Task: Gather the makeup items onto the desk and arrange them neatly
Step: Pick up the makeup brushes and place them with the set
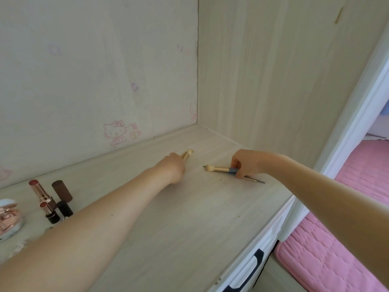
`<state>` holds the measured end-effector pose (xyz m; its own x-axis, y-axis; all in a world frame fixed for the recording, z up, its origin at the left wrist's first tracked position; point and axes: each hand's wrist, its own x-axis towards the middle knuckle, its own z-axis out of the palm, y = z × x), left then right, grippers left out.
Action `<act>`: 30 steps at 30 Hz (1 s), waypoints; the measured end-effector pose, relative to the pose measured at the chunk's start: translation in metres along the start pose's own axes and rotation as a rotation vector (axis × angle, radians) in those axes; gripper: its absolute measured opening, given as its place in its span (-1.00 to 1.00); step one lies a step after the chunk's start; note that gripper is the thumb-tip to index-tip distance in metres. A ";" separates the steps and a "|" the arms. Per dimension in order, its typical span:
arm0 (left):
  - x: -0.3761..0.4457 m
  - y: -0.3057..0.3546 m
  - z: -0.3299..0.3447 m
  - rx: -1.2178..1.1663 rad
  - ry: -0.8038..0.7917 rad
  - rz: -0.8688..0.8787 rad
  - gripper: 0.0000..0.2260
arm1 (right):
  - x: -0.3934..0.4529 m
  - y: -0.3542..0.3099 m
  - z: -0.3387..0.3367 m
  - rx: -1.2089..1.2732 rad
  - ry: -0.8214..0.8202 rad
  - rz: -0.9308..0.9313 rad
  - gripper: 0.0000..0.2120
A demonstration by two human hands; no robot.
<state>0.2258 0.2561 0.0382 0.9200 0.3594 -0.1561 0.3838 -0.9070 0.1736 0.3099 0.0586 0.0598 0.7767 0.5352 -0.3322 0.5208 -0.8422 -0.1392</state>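
On the pale wooden desk, my left hand grips tan makeup brushes whose tips stick out beyond my fingers toward the back wall. My right hand pinches a gold-handled brush with a small sponge tip pointing left, together with a thin pencil that pokes out to the right; both lie low on the desk. At the far left stand an open lipstick, a brown cap, a shorter lipstick and a dark cap.
A rose-gold compact sits at the left edge. Walls close the desk at the back and right corner. The desk's white front edge with a dark drawer handle runs lower right; a pink quilted bed lies beyond it.
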 end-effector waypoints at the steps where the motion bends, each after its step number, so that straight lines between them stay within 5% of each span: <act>1: 0.000 0.000 0.001 -0.034 0.005 -0.006 -0.74 | 0.001 0.001 0.000 0.005 -0.020 -0.009 -0.72; 6: -0.003 -0.005 0.004 -0.246 0.035 0.037 -0.80 | 0.001 -0.007 -0.001 -0.098 -0.045 -0.088 -0.84; 14: -0.001 -0.005 0.011 -0.364 0.068 0.160 -0.78 | -0.009 -0.004 0.003 -0.042 0.163 -0.187 -0.85; 21: 0.007 0.018 0.015 -0.449 0.096 0.264 -0.82 | -0.028 0.017 0.016 0.272 0.183 0.153 -0.86; 25: 0.008 0.035 0.021 -0.287 0.057 0.355 -0.87 | -0.038 0.026 0.027 0.570 0.129 0.274 -0.88; 30: 0.008 0.037 0.022 -0.153 0.078 0.408 -0.92 | -0.045 0.029 0.032 0.611 0.147 0.313 -0.88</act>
<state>0.2457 0.2203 0.0222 0.9996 -0.0003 0.0281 -0.0101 -0.9371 0.3488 0.2788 0.0082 0.0403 0.9198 0.2282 -0.3193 0.0053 -0.8207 -0.5713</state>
